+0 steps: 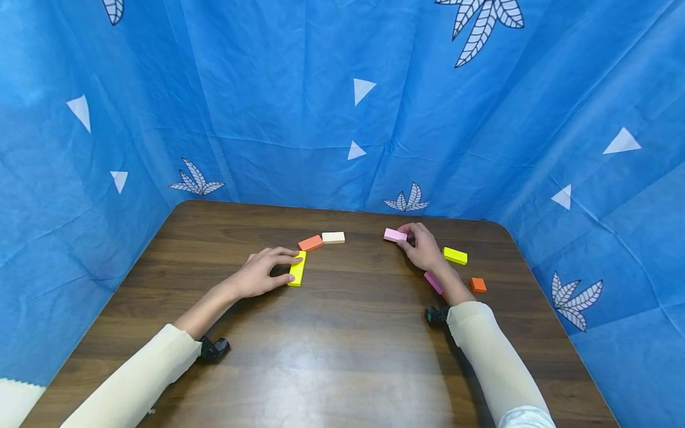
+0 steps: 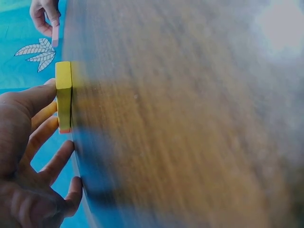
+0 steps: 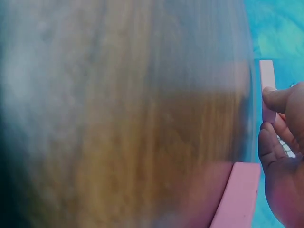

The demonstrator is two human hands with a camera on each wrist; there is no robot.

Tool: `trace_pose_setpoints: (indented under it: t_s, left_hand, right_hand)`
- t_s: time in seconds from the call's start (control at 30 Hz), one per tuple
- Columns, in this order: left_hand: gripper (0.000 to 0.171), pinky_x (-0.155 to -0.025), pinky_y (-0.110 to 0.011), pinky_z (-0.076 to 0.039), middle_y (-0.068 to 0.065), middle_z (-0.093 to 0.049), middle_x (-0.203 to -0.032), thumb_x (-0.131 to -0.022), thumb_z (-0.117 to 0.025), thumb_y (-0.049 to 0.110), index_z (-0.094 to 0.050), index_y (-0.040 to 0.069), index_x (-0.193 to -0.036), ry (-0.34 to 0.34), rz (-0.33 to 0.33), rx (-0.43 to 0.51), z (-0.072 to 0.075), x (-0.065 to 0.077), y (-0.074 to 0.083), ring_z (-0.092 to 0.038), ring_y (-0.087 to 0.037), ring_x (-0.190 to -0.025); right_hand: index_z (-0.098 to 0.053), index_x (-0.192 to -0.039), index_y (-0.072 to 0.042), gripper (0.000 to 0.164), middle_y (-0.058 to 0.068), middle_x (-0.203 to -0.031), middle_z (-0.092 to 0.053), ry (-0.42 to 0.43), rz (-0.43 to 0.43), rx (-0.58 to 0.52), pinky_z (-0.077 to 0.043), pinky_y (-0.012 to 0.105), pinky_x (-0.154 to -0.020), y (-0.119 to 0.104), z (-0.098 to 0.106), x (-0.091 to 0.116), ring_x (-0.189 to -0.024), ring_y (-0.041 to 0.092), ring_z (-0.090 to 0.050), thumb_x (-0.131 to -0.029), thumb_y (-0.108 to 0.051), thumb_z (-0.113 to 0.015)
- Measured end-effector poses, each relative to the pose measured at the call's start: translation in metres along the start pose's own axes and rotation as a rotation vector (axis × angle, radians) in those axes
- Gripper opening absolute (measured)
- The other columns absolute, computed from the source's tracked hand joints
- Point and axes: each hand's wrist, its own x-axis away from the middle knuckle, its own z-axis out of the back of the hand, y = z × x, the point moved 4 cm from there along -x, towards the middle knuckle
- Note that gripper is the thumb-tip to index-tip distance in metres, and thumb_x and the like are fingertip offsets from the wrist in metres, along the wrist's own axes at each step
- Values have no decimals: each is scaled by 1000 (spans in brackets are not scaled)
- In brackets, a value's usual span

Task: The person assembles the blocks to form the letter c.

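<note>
Two grips were held, well apart

Both arms (image 1: 134,377) were stretched forward. Left of the cream block (image 1: 333,238), a yellow block (image 1: 297,270) was gripped by the wide-spanned left hand (image 1: 261,273); right of it, a pink block (image 1: 393,235) was pinched by the right hand (image 1: 424,249).

Toward the table's (image 1: 321,333) right edge, the right forearm (image 1: 455,289) partly hides a magenta block (image 1: 433,282) and a red piece (image 1: 443,296), shape unclear. The head view crops the table's near edge and both sleeves (image 1: 139,380); the wrist views blur the table and crop the left hand (image 1: 259,273) and right hand (image 1: 424,249).
</note>
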Motion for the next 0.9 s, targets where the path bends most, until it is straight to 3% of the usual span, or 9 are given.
trace_pose_setpoints:
  t_s: [0.5,0.9]
  left_hand:
    - [49,-108,-69,-35,-2,-58,-161,-103,-75,33,-67,22,-149,-1,3,-4,-2,0,0,-50,-39,-150]
    - [48,-108,-68,-35,-2,-58,-161,-102,-75,33,-67,22,-149,1,5,-2,-1,-1,0,-51,-39,-149]
  right_hand:
    - [-64,-134,-1,32,19,-130,-61,-8,56,-12,-52,47,-100,-13,-14,0,-111,32,-61,-106,-14,-69]
    - [-64,-133,-2,32,17,-126,-61,-39,78,-16,-50,44,-99,-26,-19,-4,-110,32,-58,-105,-16,-71]
